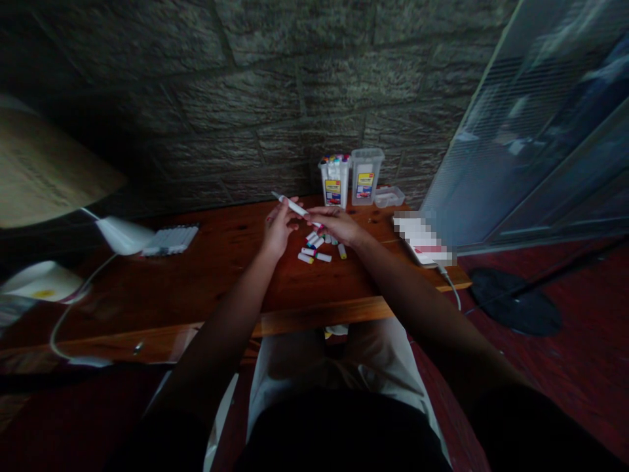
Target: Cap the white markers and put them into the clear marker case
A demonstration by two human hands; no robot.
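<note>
A white marker slants between my two hands above the wooden table, its grey tip end pointing up and to the left. My left hand pinches it near that end with thumb and fingers. At its other end, where some pink shows, my right hand is closed on it; the fingers partly hide this end. Below and between the hands lies a loose cluster of short white marker caps with coloured ends. To the left, several white markers lie side by side in a row.
Against the stone wall stand a clear box full of markers and another clear box, with a clear lid beside them. A lamp and paper cup are at left. A blurred white device with a cable sits right.
</note>
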